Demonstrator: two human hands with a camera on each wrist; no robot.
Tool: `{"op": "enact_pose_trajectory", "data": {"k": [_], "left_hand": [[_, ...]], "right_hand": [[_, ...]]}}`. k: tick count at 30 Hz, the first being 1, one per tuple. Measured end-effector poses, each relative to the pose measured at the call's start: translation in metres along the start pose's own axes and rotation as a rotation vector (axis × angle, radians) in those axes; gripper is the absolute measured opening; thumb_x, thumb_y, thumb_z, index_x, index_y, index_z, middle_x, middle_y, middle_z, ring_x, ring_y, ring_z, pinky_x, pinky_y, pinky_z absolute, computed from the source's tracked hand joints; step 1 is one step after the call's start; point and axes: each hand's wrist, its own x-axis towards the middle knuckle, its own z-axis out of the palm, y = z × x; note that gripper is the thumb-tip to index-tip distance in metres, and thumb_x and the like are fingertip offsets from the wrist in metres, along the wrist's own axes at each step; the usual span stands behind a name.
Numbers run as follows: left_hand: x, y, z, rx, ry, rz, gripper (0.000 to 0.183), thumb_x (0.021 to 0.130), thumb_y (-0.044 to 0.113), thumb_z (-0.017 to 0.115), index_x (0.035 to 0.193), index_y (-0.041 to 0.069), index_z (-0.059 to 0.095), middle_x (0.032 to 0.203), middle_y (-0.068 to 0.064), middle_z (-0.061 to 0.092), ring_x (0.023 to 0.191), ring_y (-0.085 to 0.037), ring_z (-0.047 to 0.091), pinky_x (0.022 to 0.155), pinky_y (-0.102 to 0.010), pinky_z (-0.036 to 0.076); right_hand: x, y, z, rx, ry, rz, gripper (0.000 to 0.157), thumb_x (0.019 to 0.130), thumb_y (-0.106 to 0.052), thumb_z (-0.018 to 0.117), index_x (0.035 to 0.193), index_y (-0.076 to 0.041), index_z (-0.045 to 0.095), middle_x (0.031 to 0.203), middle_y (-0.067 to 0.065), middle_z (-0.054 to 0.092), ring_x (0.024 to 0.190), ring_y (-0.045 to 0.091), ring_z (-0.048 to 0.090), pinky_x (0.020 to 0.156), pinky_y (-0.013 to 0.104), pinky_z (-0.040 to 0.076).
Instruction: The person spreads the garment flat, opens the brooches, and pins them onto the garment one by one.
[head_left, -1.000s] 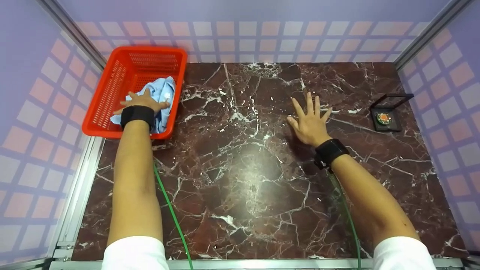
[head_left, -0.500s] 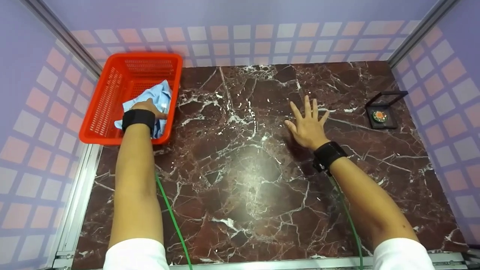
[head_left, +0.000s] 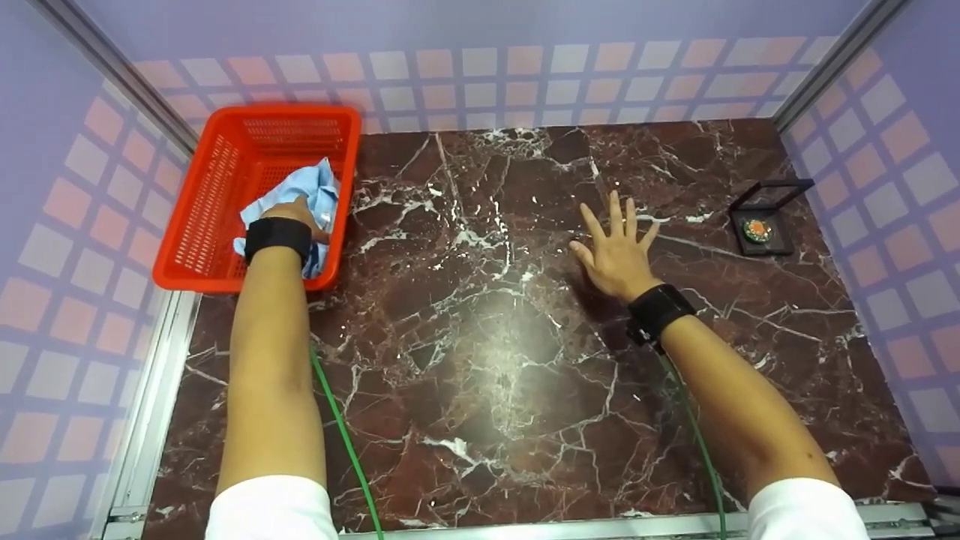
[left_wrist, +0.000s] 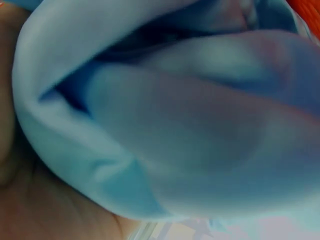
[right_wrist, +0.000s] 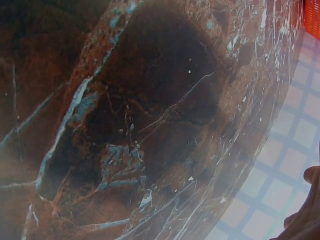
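My left hand (head_left: pixel 294 213) is down inside the red plastic basket (head_left: pixel 174 247) and grips a crumpled light blue cloth (head_left: pixel 319 187). In the left wrist view, folds of the cloth (left_wrist: pixel 200 135) bulge against the palm and fill most of the picture. The fingertips are hidden by the wrist and the fabric. My right hand (head_left: pixel 616 259) is held palm down with its fingers spread over the dark red marble-patterned table (head_left: pixel 465 360), holding nothing. Only part of its fingers (right_wrist: pixel 306 207) shows at the edge of the right wrist view.
To the right stands a small black case (head_left: pixel 772 241) with its lid raised and a round green-and-orange piece (head_left: pixel 757 231) inside. Green cables (head_left: pixel 346 431) trail from both wrists. Pale purple walls with checked squares (head_left: pixel 480 94) enclose the table.
My left hand's spread fingers have closed on the cloth and bunched it up. The right hand keeps its pose. The whole head view has shifted slightly.
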Motion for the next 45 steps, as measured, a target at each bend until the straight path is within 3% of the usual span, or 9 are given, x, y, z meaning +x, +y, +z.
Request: {"op": "enact_pose_trajectory", "data": {"k": [4, 7, 9, 13, 17, 28, 37, 45], "left_hand": [[-0.001, 0.0, 0.002, 0.035, 0.012, 0.024, 0.076, 0.093, 0.025, 0.067, 0.152, -0.005, 0.029, 0.136, -0.037, 0.046, 0.12, -0.05, 0.048, 0.101, -0.065, 0.04], [-0.001, 0.0, 0.004, 0.063, 0.056, 0.058, 0.063, 0.089, 0.019, 0.071, 0.138, -0.011, 0.044, 0.127, -0.037, 0.053, 0.113, -0.05, 0.053, 0.096, -0.062, 0.044], [-0.001, 0.0, 0.005, 0.084, 0.103, 0.085, 0.049, 0.09, 0.011, 0.067, 0.128, -0.015, 0.05, 0.124, -0.038, 0.056, 0.112, -0.051, 0.055, 0.094, -0.062, 0.046], [-0.002, 0.0, 0.008, 0.099, 0.18, 0.096, 0.031, 0.096, -0.002, 0.045, 0.121, -0.018, 0.054, 0.12, -0.04, 0.057, 0.11, -0.054, 0.056, 0.092, -0.062, 0.047], [-0.003, -0.001, 0.009, 0.113, 0.214, 0.095, 0.032, 0.098, -0.004, 0.037, 0.119, -0.02, 0.056, 0.12, -0.04, 0.058, 0.11, -0.054, 0.056, 0.093, -0.061, 0.047], [-0.004, -0.005, -0.003, 0.085, 0.294, 0.088, 0.031, 0.094, 0.002, 0.048, 0.112, -0.019, 0.062, 0.115, -0.041, 0.059, 0.103, -0.054, 0.058, 0.088, -0.061, 0.049], [0.002, 0.009, -0.02, 0.106, 0.418, 0.024, 0.04, 0.094, 0.014, 0.05, 0.123, -0.013, 0.057, 0.116, -0.039, 0.061, 0.104, -0.053, 0.059, 0.087, -0.063, 0.049], [0.0, 0.034, -0.036, 0.108, 0.454, 0.019, 0.049, 0.094, 0.018, 0.052, 0.137, -0.006, 0.047, 0.128, -0.037, 0.056, 0.115, -0.054, 0.055, 0.094, -0.063, 0.046]], "right_hand": [[-0.002, 0.001, 0.0, 0.008, -0.005, 0.0, 0.069, 0.103, -0.053, 0.043, 0.162, -0.024, 0.021, 0.166, 0.023, -0.005, 0.15, 0.049, -0.008, 0.104, 0.078, -0.013], [-0.002, 0.002, -0.001, 0.001, -0.004, -0.001, 0.07, 0.103, -0.054, 0.041, 0.162, -0.024, 0.02, 0.166, 0.024, -0.004, 0.149, 0.05, -0.007, 0.104, 0.078, -0.012], [-0.001, 0.002, -0.001, -0.007, -0.002, -0.002, 0.07, 0.103, -0.055, 0.04, 0.162, -0.024, 0.02, 0.166, 0.024, -0.004, 0.149, 0.05, -0.007, 0.104, 0.078, -0.012], [-0.001, 0.002, -0.003, 0.0, -0.006, -0.001, 0.07, 0.103, -0.055, 0.041, 0.162, -0.024, 0.02, 0.166, 0.023, -0.006, 0.149, 0.049, -0.008, 0.104, 0.078, -0.012], [-0.001, 0.002, -0.003, 0.0, -0.001, 0.0, 0.069, 0.103, -0.053, 0.044, 0.162, -0.023, 0.022, 0.166, 0.022, -0.007, 0.15, 0.048, -0.008, 0.104, 0.079, -0.011], [-0.002, 0.003, -0.005, -0.016, 0.02, -0.011, 0.069, 0.103, -0.052, 0.045, 0.161, -0.021, 0.025, 0.166, 0.023, -0.005, 0.15, 0.05, -0.005, 0.103, 0.082, -0.005], [-0.003, 0.006, -0.003, -0.012, 0.031, -0.013, 0.068, 0.103, -0.05, 0.046, 0.161, -0.021, 0.026, 0.166, 0.024, -0.004, 0.15, 0.049, -0.006, 0.103, 0.082, -0.004], [-0.005, 0.007, -0.002, -0.051, 0.036, -0.028, 0.068, 0.103, -0.053, 0.043, 0.161, -0.021, 0.025, 0.166, 0.024, -0.004, 0.15, 0.05, -0.004, 0.103, 0.082, -0.004]]}}
